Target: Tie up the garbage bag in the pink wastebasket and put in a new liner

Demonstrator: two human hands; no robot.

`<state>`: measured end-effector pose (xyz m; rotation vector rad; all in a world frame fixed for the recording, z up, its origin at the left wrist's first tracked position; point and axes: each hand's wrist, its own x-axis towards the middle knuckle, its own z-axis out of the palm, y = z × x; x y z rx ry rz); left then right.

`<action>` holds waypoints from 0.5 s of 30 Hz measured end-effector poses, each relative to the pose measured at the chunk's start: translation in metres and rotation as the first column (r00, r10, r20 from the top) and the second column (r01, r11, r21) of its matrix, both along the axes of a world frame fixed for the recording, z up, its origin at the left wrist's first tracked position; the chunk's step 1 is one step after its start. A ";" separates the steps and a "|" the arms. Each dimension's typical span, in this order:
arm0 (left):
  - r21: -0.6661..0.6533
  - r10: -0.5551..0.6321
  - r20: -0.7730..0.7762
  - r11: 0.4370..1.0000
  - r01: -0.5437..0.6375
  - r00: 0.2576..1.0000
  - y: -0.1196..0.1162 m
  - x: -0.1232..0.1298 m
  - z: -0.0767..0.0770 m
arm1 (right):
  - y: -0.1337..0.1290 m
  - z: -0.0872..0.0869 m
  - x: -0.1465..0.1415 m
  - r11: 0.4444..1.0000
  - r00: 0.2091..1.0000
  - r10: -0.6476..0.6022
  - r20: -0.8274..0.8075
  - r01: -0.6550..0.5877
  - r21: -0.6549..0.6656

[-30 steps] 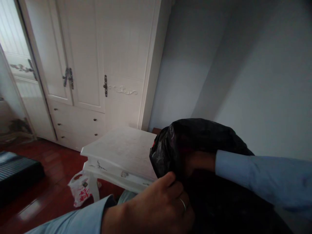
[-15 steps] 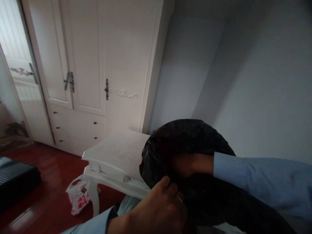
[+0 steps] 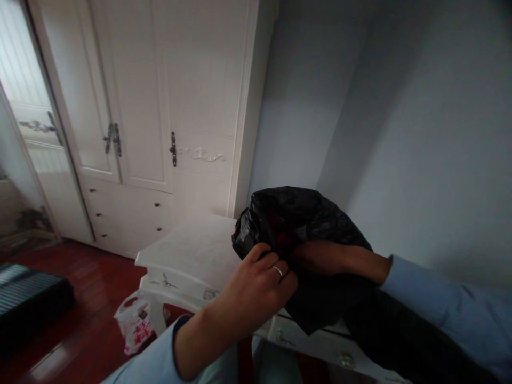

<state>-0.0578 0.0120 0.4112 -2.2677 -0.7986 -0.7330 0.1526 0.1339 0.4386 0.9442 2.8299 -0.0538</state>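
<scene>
The black bag [image 3: 328, 216] is over the right part of the white tabletop [image 3: 192, 248] and hides some of it. The left hand [image 3: 260, 280] has its fingers pinched upon the bag's rim; the right hand [image 3: 316, 257] goes inside, so I cannot tell its fingers' state. Behind are a pale wardrobe [image 3: 204, 101] and a greyish wall [image 3: 432, 160]; the floor [image 3: 94, 304] is shiny red.

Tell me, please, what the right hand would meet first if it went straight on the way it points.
The right hand would probably meet the dark red item inside the black bag first, though shadow leaves the depth unclear.
</scene>
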 end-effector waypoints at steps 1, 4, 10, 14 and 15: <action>-0.019 0.003 0.007 1.000 -0.002 1.000 0.003 0.000 0.000 | -0.004 0.007 0.002 1.000 1.000 0.014 -0.027 -0.013 0.025; -0.120 0.013 0.022 0.993 -0.010 1.000 0.014 -0.002 0.003 | -0.022 0.028 0.016 0.986 0.965 0.062 -0.254 -0.020 0.166; -0.262 -0.010 0.103 0.964 0.037 0.995 0.041 -0.010 0.014 | -0.037 0.031 0.072 0.910 0.687 0.006 -0.727 0.297 0.289; -0.313 -0.021 0.146 0.947 0.066 0.989 0.058 -0.008 0.017 | -0.024 0.002 0.098 0.918 0.607 -0.068 -0.792 0.349 0.188; -0.318 -0.020 0.158 0.945 0.069 0.987 0.062 -0.006 0.017 | -0.021 -0.006 0.102 0.926 0.604 -0.086 -0.792 0.342 0.161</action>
